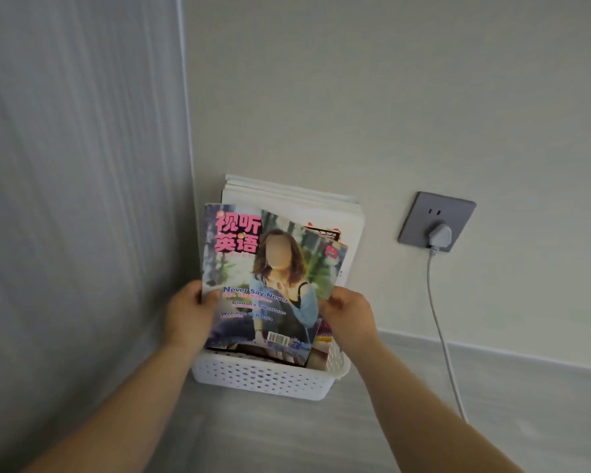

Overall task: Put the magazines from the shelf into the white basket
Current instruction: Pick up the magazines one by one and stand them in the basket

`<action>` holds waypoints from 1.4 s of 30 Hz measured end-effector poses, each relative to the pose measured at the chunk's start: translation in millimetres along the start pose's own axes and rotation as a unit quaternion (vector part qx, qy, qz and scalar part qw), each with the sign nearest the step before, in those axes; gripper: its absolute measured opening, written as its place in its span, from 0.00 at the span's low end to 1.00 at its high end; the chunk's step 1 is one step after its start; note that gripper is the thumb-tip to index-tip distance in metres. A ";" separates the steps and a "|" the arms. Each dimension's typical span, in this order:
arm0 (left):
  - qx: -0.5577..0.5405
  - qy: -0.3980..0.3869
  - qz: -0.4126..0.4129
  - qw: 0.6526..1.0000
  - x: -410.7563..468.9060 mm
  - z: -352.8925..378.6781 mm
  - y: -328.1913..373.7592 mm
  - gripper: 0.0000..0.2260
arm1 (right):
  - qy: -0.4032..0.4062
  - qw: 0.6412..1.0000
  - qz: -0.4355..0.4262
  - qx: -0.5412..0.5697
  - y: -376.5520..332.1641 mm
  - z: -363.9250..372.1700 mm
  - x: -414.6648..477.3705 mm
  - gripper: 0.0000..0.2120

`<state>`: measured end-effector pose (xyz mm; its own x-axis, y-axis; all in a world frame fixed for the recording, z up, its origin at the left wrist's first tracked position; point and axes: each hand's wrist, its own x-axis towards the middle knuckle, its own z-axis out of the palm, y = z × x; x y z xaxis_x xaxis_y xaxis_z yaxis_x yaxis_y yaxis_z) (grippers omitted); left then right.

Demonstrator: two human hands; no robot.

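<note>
A white perforated basket point(263, 378) stands on the floor in the corner against the wall. Several magazines point(297, 203) stand upright in it, their white top edges leaning on the wall. A colourful magazine point(267, 278) with pink Chinese characters and a person on its cover stands at the front, its lower edge inside the basket. My left hand point(190, 314) grips its left edge and my right hand point(348, 314) grips its right edge. No shelf is in view.
A grey wall socket point(437, 220) with a white plug sits to the right of the basket. Its grey cable point(440, 329) hangs down to the floor at the right. A pale curtain or panel point(82, 199) fills the left side.
</note>
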<state>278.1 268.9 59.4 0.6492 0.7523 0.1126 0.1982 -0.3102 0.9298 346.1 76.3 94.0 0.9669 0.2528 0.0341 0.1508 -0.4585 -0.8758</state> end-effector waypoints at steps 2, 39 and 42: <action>0.022 0.008 0.000 1.000 -0.9 5.3 -4.7 0.05 | -0.009 1.000 0.019 -0.003 6.9 5.1 0.8 0.09; -0.006 -0.307 0.113 0.945 -237.6 117.8 100.5 0.18 | 0.224 0.972 0.063 -0.031 158.8 -228.1 -128.9 0.12; 0.021 -0.346 0.126 0.930 -274.4 166.1 106.3 0.19 | 0.269 0.951 0.131 -0.079 213.3 -301.3 -160.1 0.14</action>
<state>243.0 -67.1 69.1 0.9929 0.1033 0.0586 -0.0047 -0.4588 0.8885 285.4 -318.7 46.8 0.9347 -0.3403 0.1024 -0.1222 -0.5785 -0.8065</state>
